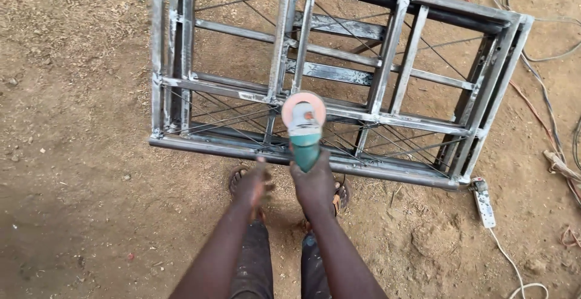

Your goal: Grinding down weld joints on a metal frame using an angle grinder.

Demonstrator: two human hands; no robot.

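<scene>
Nearest, the person's two sandalled feet stood on the bare brown dirt ground, planted just short of the work so that the body could lean over it. Above them the right hand was wrapped tightly round the rear body of a teal and grey angle grinder, holding it out with its round pinkish disc forward, over the near rails. The left hand hung just beside it, blurred, touching nothing that I could make out; whether its fingers were curled or loose I cannot tell. Beyond lay a large grey welded steel frame of square tubes braced with thin crossed rods, apparently set flat on the ground so its joints faced up within reach. At its far right corner a white power strip rested on the dirt, near a tangle of cables trailing along the right edge.
</scene>
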